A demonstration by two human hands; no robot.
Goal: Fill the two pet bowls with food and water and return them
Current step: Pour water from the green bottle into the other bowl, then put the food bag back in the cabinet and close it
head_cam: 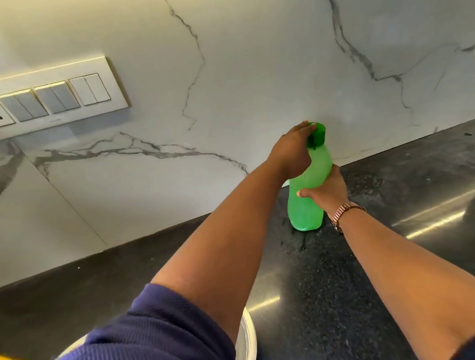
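1 head-worn wide-angle view looked forward and down along both outstretched arms, close over the dark counter (pixel 336 285), facing the marble wall (pixel 251 66) just beyond the fingers (pixel 308 128); no 2nd view shared it.

The bottle (pixel 306 200) looks like cloudy green plastic with a shinier green cap (pixel 318 135). The counter (pixel 337 299) is dark speckled stone, smooth and shiny. The wall (pixel 223 68) is smooth marble. The sleeve (pixel 146 343) is ribbed cloth. The watch band (pixel 344 213) may be metal.
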